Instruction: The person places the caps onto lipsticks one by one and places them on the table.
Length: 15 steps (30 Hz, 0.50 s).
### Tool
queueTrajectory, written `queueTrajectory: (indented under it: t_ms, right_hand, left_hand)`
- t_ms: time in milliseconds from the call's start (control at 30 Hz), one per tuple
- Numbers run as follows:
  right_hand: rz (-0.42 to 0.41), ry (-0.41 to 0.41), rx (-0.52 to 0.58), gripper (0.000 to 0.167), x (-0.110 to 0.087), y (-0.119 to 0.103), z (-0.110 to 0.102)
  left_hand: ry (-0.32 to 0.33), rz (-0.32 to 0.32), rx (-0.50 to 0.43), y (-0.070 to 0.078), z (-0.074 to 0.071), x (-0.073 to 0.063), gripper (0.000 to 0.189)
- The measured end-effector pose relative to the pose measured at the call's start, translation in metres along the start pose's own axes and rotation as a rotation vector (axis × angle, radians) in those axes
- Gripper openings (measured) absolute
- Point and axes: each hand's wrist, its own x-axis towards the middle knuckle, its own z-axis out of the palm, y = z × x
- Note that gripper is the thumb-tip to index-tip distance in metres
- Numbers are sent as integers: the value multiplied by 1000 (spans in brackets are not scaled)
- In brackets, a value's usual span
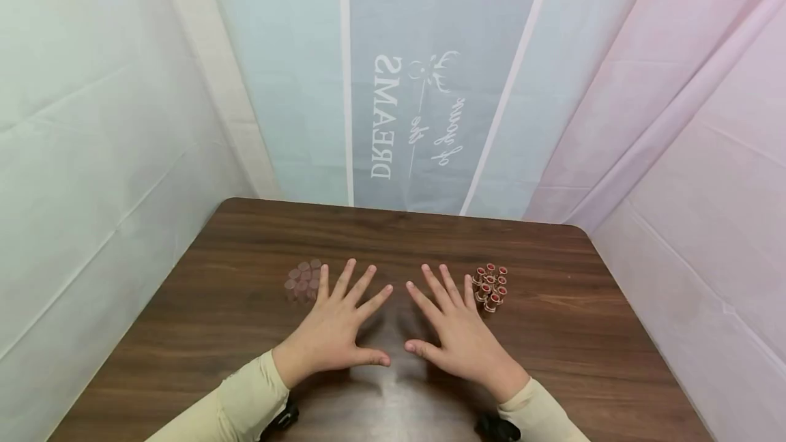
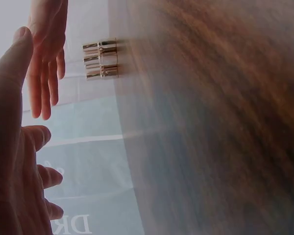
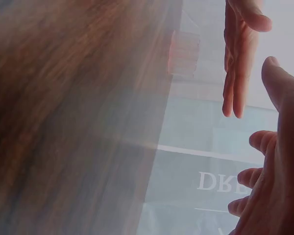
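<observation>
Both hands hover over the dark wooden table with fingers spread and palms down, holding nothing. My left hand [image 1: 334, 326] is nearest a cluster of translucent pinkish cylinders [image 1: 302, 280], which its little finger partly overlaps in the head view. Beside the other cluster, made of gold-coloured cylinders with red tops [image 1: 490, 285], is my right hand [image 1: 460, 333]. Its little finger appears close to them; touching cannot be told. The left wrist view shows the gold cylinders [image 2: 101, 59] upright on the table. In the right wrist view the clear pinkish pieces [image 3: 184, 53] stand close together.
The brown wooden table [image 1: 393, 237] has rounded far corners. Behind it hangs a blue-grey cloth [image 1: 442, 19] with white lettering, and pale cloth walls [image 1: 92, 121] enclose both sides. Dark wrist straps [image 1: 499, 427] show beneath the sleeves.
</observation>
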Motion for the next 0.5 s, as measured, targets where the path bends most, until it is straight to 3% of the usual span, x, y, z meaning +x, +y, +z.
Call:
queueTrajectory:
  t_ms: [500]
  right_hand:
    - [-38,33,-12,93,3,-5,4]
  left_hand:
    - [4,-20,-18,-5,1,-2,111]
